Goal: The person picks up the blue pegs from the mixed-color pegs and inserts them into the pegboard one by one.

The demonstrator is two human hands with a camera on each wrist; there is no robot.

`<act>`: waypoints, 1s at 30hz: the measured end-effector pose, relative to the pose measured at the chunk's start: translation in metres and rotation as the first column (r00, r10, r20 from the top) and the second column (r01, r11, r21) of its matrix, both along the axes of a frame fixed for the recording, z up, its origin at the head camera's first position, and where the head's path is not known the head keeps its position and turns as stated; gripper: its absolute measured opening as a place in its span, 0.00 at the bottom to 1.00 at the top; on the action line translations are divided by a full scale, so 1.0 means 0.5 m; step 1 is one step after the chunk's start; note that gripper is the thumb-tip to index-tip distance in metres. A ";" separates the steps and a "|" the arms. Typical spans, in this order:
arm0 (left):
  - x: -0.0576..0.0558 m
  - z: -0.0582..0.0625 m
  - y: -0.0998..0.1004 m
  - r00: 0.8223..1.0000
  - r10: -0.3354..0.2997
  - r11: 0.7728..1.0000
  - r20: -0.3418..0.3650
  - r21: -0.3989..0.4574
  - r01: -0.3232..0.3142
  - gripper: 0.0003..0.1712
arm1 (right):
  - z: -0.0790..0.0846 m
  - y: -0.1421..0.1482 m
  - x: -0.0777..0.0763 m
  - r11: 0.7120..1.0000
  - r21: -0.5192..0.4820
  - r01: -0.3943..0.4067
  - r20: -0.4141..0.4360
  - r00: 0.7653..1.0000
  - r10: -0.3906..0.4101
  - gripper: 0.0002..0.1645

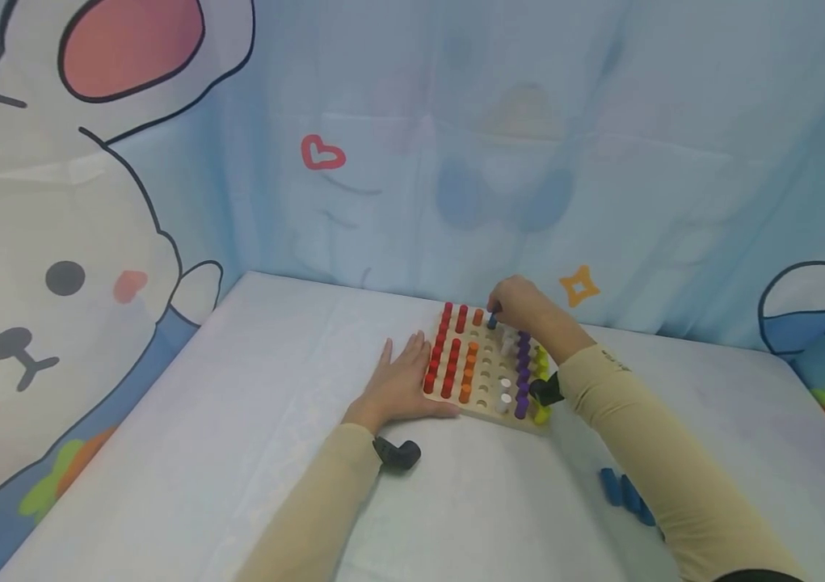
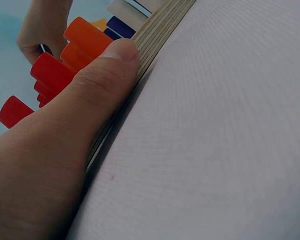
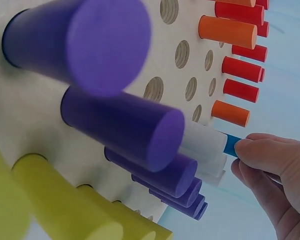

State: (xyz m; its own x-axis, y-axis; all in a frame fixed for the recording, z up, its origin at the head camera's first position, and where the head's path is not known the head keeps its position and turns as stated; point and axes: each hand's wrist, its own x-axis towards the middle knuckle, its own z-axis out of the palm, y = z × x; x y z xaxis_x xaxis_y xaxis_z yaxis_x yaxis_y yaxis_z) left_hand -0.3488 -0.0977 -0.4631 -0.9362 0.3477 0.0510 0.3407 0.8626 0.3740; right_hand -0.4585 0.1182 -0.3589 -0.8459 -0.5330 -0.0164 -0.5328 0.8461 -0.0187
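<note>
A wooden peg board [image 1: 494, 414] lies on the white table, with rows of red pegs [image 1: 452, 356], orange pegs [image 1: 469, 375], white pegs [image 1: 505, 402], purple pegs [image 3: 125, 127] and yellow pegs [image 3: 60, 200]. At the far edge of the board, my right hand [image 1: 527, 311] pinches a blue peg [image 3: 232, 144] between thumb and fingers, beside the white pegs. Whether its lower end sits in a hole is hidden. My left hand [image 1: 403, 384] rests against the board's left side, fingers extended, its thumb [image 2: 105, 75] along the near edge. A column of bare holes [image 3: 182, 54] shows between orange and white.
Several loose blue pegs [image 1: 629, 495] lie on the table at the right, partly behind my right forearm. A blue printed cloth [image 1: 397, 210] hangs close behind the board. Black wrist mounts [image 1: 399, 454] stick out from both sleeves.
</note>
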 end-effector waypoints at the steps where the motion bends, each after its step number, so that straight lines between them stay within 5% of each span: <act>1: -0.001 0.000 -0.001 1.000 0.000 1.000 0.001 -0.001 0.000 0.71 | 0.001 -0.002 0.000 1.000 0.005 -0.004 -0.001 1.000 0.004 0.10; 30: 0.002 0.003 -0.003 1.000 -0.005 1.000 -0.003 -0.021 0.005 0.71 | 0.006 -0.012 0.003 0.998 0.055 -0.023 0.030 0.999 0.022 0.10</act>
State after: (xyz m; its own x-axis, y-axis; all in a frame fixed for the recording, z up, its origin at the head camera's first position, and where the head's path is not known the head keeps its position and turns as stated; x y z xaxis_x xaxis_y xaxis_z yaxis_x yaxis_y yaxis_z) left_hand -0.3479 -0.0991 -0.4615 -0.9344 0.3531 0.0469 0.3461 0.8687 0.3545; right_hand -0.4572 0.1120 -0.3558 -0.8324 -0.5496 -0.0713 -0.5517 0.8340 0.0121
